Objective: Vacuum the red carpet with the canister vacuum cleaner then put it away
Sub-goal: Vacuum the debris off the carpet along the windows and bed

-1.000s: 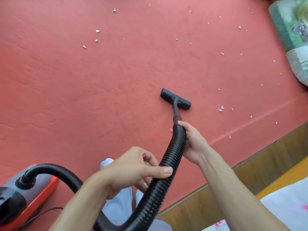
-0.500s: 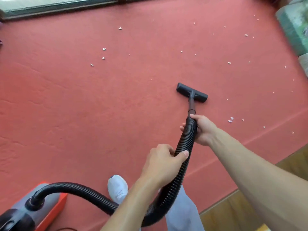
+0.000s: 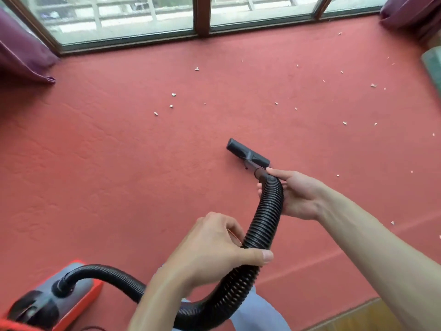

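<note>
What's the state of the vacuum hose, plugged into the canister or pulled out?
Plugged in: the hose ends in a black collar set into the top of the grey and orange canister.

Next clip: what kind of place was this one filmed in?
Most likely a room in a home. A red carpet runs up to wood-framed windows, purple curtains hang at both sides, and a canister vacuum cleaner stands on the carpet, its hose gripped by the left hand and right hand.

Daylit window point(image 3: 128, 20), purple curtains point(image 3: 21, 56), wooden floor point(image 3: 372, 318)
</note>
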A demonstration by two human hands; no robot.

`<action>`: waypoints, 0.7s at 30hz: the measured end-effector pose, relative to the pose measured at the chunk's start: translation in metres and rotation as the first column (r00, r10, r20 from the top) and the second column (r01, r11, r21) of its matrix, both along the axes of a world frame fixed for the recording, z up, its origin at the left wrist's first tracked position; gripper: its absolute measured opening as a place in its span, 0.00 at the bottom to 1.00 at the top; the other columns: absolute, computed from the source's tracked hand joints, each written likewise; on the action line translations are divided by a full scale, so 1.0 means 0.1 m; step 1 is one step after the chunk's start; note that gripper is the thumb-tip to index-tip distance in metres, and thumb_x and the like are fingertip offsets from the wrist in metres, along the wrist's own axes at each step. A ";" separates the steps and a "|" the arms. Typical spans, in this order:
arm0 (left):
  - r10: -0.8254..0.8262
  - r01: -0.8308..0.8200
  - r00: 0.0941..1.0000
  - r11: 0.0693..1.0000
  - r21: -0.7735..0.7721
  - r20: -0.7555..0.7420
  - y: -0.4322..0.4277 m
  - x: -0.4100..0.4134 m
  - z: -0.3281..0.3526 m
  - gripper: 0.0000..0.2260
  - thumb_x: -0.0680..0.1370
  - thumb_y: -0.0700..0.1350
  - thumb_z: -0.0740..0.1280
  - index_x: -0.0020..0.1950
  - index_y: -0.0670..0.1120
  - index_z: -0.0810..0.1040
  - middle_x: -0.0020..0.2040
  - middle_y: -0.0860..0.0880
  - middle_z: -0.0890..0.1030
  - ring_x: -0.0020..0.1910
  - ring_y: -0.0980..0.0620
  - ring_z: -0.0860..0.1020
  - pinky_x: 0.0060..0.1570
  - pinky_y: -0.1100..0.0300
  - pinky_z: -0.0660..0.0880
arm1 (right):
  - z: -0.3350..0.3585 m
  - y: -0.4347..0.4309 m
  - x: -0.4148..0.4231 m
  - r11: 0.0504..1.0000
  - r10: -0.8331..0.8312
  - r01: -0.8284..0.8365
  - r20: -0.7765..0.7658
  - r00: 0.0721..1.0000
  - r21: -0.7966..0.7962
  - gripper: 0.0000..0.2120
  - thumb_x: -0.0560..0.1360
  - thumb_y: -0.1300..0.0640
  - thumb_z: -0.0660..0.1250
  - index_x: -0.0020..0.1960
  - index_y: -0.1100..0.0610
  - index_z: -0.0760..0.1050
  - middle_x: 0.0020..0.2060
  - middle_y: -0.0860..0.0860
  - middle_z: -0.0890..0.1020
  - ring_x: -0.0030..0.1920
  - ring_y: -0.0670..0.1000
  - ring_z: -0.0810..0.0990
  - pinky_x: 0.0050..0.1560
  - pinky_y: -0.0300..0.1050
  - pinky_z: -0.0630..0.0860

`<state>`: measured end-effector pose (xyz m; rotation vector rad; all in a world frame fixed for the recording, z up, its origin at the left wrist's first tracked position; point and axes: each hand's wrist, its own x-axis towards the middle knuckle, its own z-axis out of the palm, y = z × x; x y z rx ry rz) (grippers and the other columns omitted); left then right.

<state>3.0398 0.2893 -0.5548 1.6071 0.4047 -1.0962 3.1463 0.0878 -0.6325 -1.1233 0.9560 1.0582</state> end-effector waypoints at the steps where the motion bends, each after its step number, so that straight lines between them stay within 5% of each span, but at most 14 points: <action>1: 0.031 -0.031 1.000 0.999 -0.011 -0.003 0.06 0.02 0.06 0.19 0.63 0.56 0.81 0.45 0.45 0.83 0.38 0.49 0.87 0.41 0.50 0.87 0.52 0.44 0.82 | 0.03 0.12 0.08 0.999 0.031 -0.031 0.009 0.999 0.010 0.10 0.78 0.51 0.66 0.50 0.59 0.75 0.37 0.55 0.81 0.41 0.52 0.79 0.56 0.49 0.72; 5: 0.278 -0.279 0.958 0.960 -0.004 -0.065 0.30 0.03 0.19 0.19 0.67 0.49 0.82 0.49 0.38 0.83 0.42 0.40 0.87 0.38 0.47 0.86 0.42 0.51 0.81 | 0.05 0.84 0.26 0.991 0.124 -0.124 -0.005 0.992 -0.058 0.12 0.79 0.51 0.64 0.47 0.60 0.74 0.33 0.55 0.78 0.34 0.51 0.76 0.39 0.45 0.77; 9: 0.436 -0.440 0.892 0.898 -0.006 -0.120 0.44 -0.11 0.15 0.16 0.68 0.49 0.81 0.46 0.39 0.85 0.41 0.41 0.87 0.34 0.49 0.81 0.40 0.54 0.76 | -0.15 1.34 0.20 0.991 -0.020 0.019 -0.007 1.000 -0.129 0.08 0.78 0.59 0.66 0.51 0.63 0.70 0.32 0.57 0.74 0.25 0.51 0.72 0.22 0.39 0.74; 14: 0.526 -0.550 0.825 0.831 -0.078 -0.208 0.62 -0.36 -0.03 0.14 0.67 0.47 0.80 0.47 0.41 0.86 0.38 0.42 0.85 0.34 0.49 0.83 0.33 0.60 0.77 | -0.22 1.45 0.00 0.966 -0.117 0.133 0.086 0.989 -0.221 0.08 0.76 0.63 0.68 0.51 0.63 0.70 0.29 0.57 0.74 0.22 0.52 0.72 0.22 0.39 0.73; 21: 0.359 -0.384 0.913 0.916 -0.115 -0.192 0.60 -0.10 -0.26 0.12 0.70 0.50 0.80 0.47 0.43 0.86 0.39 0.46 0.86 0.34 0.52 0.82 0.32 0.61 0.76 | -0.36 1.18 0.05 0.970 -0.189 0.196 0.059 0.980 -0.141 0.11 0.81 0.54 0.61 0.52 0.63 0.71 0.32 0.57 0.75 0.28 0.51 0.73 0.23 0.38 0.74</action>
